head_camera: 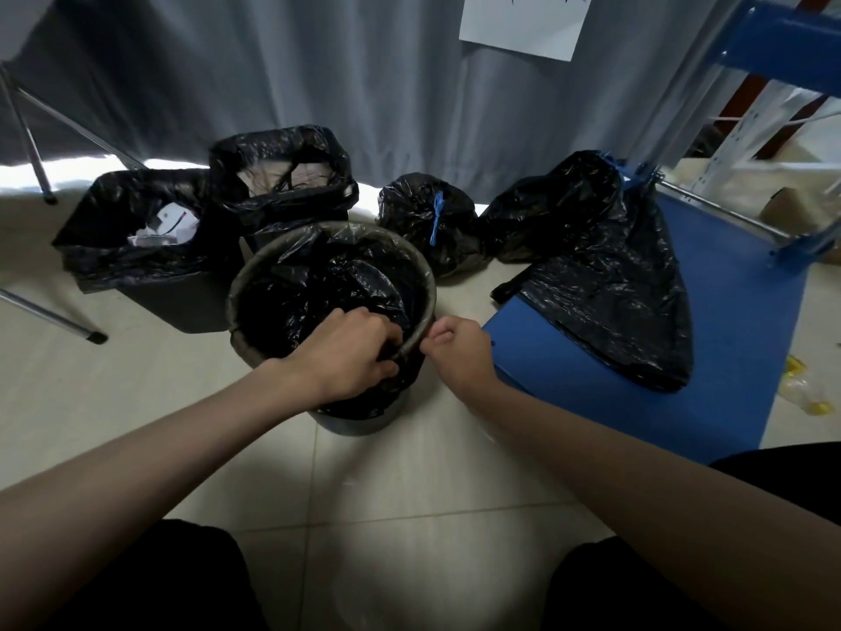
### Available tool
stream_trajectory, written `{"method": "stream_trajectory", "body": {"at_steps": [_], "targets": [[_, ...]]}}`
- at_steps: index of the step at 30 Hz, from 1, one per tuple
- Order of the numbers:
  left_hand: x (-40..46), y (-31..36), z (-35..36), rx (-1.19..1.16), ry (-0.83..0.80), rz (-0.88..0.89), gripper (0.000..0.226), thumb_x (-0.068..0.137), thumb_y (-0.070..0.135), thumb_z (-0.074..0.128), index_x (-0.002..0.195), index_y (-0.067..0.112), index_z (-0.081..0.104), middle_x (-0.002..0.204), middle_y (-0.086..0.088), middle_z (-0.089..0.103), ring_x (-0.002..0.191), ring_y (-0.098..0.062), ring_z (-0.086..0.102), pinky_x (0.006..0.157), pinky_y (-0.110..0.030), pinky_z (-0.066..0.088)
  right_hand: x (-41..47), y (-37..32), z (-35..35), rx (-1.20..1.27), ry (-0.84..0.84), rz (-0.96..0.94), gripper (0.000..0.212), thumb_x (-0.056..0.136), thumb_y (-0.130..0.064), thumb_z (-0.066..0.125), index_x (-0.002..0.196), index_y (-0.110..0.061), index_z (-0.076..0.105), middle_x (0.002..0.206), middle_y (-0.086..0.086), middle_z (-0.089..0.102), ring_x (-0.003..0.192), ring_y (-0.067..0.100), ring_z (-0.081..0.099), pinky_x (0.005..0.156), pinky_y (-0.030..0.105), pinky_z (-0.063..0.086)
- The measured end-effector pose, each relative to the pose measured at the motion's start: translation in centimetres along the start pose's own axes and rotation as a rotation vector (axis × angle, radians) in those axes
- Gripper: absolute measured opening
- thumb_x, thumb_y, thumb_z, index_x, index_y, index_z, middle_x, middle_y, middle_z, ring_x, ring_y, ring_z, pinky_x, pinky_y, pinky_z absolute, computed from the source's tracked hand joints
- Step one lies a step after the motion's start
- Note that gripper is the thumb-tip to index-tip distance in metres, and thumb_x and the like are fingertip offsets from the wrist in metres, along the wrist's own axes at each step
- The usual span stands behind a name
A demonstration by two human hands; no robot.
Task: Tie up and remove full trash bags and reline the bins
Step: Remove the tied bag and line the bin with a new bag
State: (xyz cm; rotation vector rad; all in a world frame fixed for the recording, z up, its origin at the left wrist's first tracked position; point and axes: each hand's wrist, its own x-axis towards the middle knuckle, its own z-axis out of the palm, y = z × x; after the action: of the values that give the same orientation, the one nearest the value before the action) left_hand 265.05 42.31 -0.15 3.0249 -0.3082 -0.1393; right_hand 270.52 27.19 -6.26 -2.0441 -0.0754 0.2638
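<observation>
Head view: two hands working at the near rim of the round grey bin (245,284) on pale floor tiles (136,380).
Far left: two square bins (182,302) sitting lined with black bags.
Left hand (352,352): fingers curling over the rim, gripping the crinkled black plastic liner (327,284).
Right hand (455,348): fingertips pinching the liner's edge outside the rim.
Right: two tied black trash bags (428,220) lying beside the blue board (710,357).

Curtained storeroom corner: blue metal shelving (773,52), grey curtain (318,84), tiled floor (409,485).

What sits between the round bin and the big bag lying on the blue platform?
In the head view, a small tied bag with a blue tie stands between the round bin and the big bag, slightly farther back.
</observation>
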Motion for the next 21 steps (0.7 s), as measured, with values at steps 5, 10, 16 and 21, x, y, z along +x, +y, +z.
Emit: {"method": "stream_trajectory", "body": {"at_steps": [5,10,16,21], "targets": [[-0.2,-0.8,-0.2,-0.065,-0.046,0.019,0.017,0.083,0.040,0.069,0.091,0.028,0.062,0.098,0.012,0.060,0.104,-0.015,0.054,0.082,-0.034,0.038,0.5,0.5,0.4,-0.160,-0.062,0.007,0.030,0.082,-0.010,0.066,0.058,-0.016,0.049,0.062,-0.001,0.050,0.066,0.016,0.049,0.062,0.027,0.042],[-0.5,-2.2,-1.8,0.002,-0.311,0.034,0.027,0.071,0.040,0.079,0.094,0.032,0.066,0.102,0.015,0.056,0.105,-0.009,0.052,0.082,-0.031,0.032,1.4,0.9,-0.1,-0.098,-0.201,0.157,0.023,0.085,-0.007,0.063,0.069,-0.015,0.049,0.070,0.001,0.051,0.066,0.013,0.049,0.056,0.026,0.044],[-0.5,-2.1,-1.1,-0.089,-0.128,-0.052,0.040,0.073,0.066,0.067,0.099,0.035,0.068,0.097,0.015,0.065,0.095,-0.008,0.060,0.089,-0.032,0.043,1.4,1.3,0.2,0.262,-0.140,0.233,0.044,0.081,0.000,0.068,0.116,-0.020,0.050,0.105,0.008,0.067,0.099,0.022,0.062,0.090,0.040,0.054],[-0.2,-1.2,0.3,-0.077,-0.073,0.072,0.023,0.087,0.049,0.061,0.094,0.028,0.066,0.092,0.011,0.066,0.095,-0.010,0.060,0.087,-0.034,0.039,1.8,0.6,-0.2,0.329,-0.065,0.221,0.018,0.084,0.010,0.059,0.092,-0.005,0.065,0.075,0.006,0.067,0.075,0.018,0.063,0.070,0.029,0.057]]}}
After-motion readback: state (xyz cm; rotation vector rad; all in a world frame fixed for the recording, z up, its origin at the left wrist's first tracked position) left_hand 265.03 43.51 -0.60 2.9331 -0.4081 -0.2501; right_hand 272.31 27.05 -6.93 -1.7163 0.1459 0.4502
